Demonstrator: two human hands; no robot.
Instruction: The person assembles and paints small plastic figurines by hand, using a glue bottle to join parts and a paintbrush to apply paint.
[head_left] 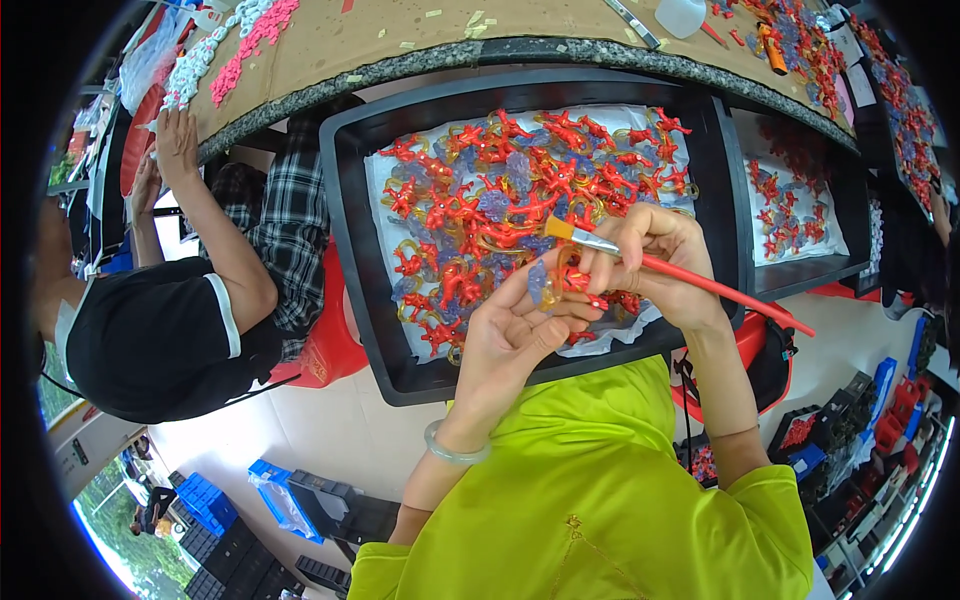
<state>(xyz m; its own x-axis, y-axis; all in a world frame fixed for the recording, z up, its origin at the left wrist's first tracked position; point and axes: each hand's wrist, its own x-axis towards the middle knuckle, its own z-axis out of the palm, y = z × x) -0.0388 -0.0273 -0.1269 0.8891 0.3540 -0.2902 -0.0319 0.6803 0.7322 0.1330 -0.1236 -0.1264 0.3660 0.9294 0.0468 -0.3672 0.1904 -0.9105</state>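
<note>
My right hand (662,262) is closed around a flat paintbrush (735,294) with a long red handle, a silver ferrule and orange-brown bristles. The bristles point left and upward. In the upturned fingers of my left hand (512,342) is a small red figurine (574,283) with translucent purple and yellow parts. The fingers of both hands meet close to it, and partly cover it. Below them a black tray (345,230), lined with white sheet, holds a heap of similar red, purple and yellow figurines (465,215).
Beyond the tray runs a brown-covered workbench (380,45) with a dark edge. Pink pieces (245,55) lie at its far left, figurines (800,60) at its right. A second black tray (805,270) adjoins on the right. A co-worker (170,330) sits on the left.
</note>
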